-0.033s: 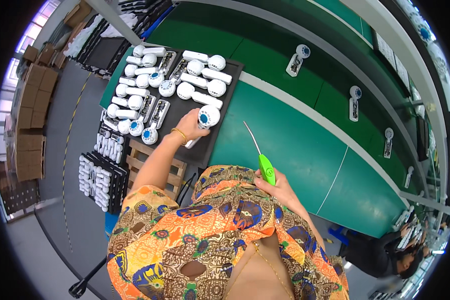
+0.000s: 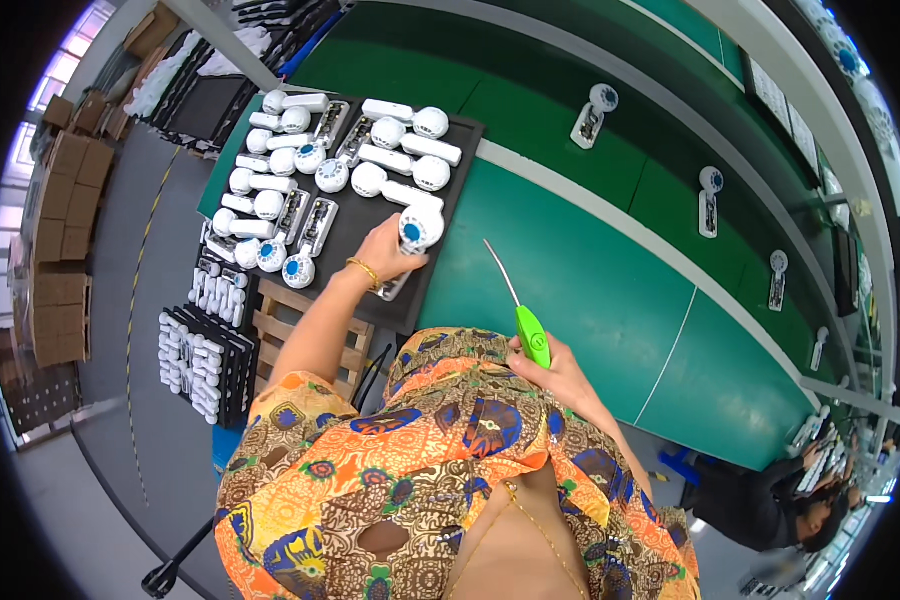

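Observation:
Over the near right part of a dark tray [image 2: 360, 215], my left hand [image 2: 390, 252] grips a white fan-like unit [image 2: 422, 228] with a round slotted head and a blue centre. Part of its handle shows below my fingers; the rest is hidden by the hand. My right hand [image 2: 555, 370], close to my body, is closed round a green-handled screwdriver [image 2: 532, 336]. Its thin metal shaft points up and away, over the green bench and apart from the unit. Several similar white units [image 2: 432, 172] lie in rows on the tray, some with dark inner parts showing in their handles.
A green workbench [image 2: 570, 290] runs to the right, with a pale rail [image 2: 570, 190] along a darker green belt carrying spaced units [image 2: 708, 205]. Stacked trays of units [image 2: 195, 360] and a wooden pallet [image 2: 310, 335] are at left. Another person [image 2: 755, 500] works at far right.
My left hand has moved slightly right, and the unit in it has turned, showing more of the handle's dark inside below the fingers. The right hand and screwdriver stay nearly still.

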A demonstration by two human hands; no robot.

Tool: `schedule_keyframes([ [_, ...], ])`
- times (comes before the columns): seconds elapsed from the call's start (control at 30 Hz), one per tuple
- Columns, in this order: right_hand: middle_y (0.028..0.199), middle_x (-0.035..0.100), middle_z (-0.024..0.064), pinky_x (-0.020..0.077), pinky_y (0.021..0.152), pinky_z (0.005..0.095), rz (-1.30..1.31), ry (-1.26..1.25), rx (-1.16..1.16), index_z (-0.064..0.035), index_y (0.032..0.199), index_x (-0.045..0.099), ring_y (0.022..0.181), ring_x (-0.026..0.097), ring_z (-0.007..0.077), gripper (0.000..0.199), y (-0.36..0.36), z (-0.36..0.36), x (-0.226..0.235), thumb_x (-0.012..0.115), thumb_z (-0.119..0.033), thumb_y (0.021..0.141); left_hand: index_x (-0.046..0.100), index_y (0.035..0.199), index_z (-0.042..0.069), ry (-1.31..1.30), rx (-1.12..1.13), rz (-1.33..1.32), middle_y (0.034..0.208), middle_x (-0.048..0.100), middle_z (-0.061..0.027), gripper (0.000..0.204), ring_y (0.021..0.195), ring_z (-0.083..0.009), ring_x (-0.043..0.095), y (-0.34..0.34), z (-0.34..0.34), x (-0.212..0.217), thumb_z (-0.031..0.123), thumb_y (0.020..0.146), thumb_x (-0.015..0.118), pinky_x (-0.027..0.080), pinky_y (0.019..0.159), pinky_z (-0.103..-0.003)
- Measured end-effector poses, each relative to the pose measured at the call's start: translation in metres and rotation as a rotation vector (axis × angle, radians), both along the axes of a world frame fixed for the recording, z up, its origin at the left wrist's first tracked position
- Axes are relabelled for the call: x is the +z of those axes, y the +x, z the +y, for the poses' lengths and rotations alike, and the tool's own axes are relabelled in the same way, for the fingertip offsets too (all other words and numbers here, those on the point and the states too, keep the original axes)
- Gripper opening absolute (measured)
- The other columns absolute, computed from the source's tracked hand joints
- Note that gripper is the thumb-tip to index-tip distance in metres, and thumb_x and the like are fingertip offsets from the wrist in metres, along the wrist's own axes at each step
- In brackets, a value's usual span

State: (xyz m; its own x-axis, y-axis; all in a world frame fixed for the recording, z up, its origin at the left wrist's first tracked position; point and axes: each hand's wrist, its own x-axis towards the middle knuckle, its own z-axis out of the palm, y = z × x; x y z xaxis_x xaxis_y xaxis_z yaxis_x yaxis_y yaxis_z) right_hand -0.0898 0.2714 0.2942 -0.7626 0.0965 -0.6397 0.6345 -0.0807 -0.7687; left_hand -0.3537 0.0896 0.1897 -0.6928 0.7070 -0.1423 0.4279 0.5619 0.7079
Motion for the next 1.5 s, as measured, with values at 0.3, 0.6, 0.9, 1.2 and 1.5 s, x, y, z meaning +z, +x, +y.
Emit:
schedule_keyframes([
  [0.3, 0.082, 0.057, 0.0058, 0.0438, 0.067, 0.0305, 0.208, 0.04, -0.023, -0.002, 0.104, 0.052, 0.074, 0.053, 0.0128, 0.039, -0.002, -0.01, -0.008, 0.062, -0.035, 0.084, 0.056, 0.107, 0.0, 0.178, 0.215, -0.155, 0.093, 0.066, -0.011, 0.05, 0.084, -0.0173, 0.064, 0.042, 0.06, 0.012, 0.019, 0.065, 0.075, 0.05, 0.075, -0.031],
  [0.6, 0.079, 0.056, 0.0062, 0.0437, 0.066, 0.0311, 0.126, 0.078, -0.013, -0.0025, 0.098, 0.052, 0.072, 0.054, 0.014, 0.037, 0.005, -0.006, -0.008, 0.061, -0.036, 0.084, 0.055, 0.107, 0.0, 0.195, 0.218, -0.139, 0.093, 0.066, -0.0108, 0.048, 0.084, -0.018, 0.064, 0.053, 0.069, 0.014, 0.017, 0.067, 0.075, 0.05, 0.075, -0.031],
  [0.9, 0.078, 0.052, 0.0012, 0.0405, 0.055, 0.025, 0.061, 0.044, -0.031, -0.0049, 0.1, 0.051, 0.065, 0.047, 0.0073, 0.037, -0.009, 0.001, -0.003, 0.063, -0.036, 0.084, 0.053, 0.107, -0.002, 0.163, 0.252, -0.175, 0.089, 0.066, -0.011, 0.048, 0.074, -0.0176, 0.064, 0.055, 0.071, 0.003, 0.016, 0.069, 0.074, 0.051, 0.066, -0.03],
  [1.2, 0.079, 0.055, 0.005, 0.0421, 0.065, 0.0299, 0.091, 0.065, 0.013, -0.0035, 0.095, 0.052, 0.071, 0.051, 0.0137, 0.033, -0.008, -0.004, 0.001, 0.063, -0.032, 0.083, 0.052, 0.107, -0.002, 0.168, 0.19, -0.019, 0.087, 0.065, -0.0093, 0.045, 0.067, -0.015, 0.064, 0.057, 0.069, -0.003, 0.013, 0.07, 0.072, 0.051, 0.061, -0.028],
  [1.5, 0.078, 0.053, 0.0006, 0.0413, 0.058, 0.0247, 0.061, 0.056, 0.002, -0.0037, 0.098, 0.051, 0.067, 0.049, 0.0077, 0.033, -0.004, 0.006, -0.007, 0.064, -0.031, 0.084, 0.052, 0.108, -0.001, 0.132, 0.228, -0.2, 0.09, 0.065, -0.0097, 0.047, 0.077, -0.0153, 0.064, 0.057, 0.062, -0.001, 0.015, 0.069, 0.073, 0.05, 0.066, -0.029],
])
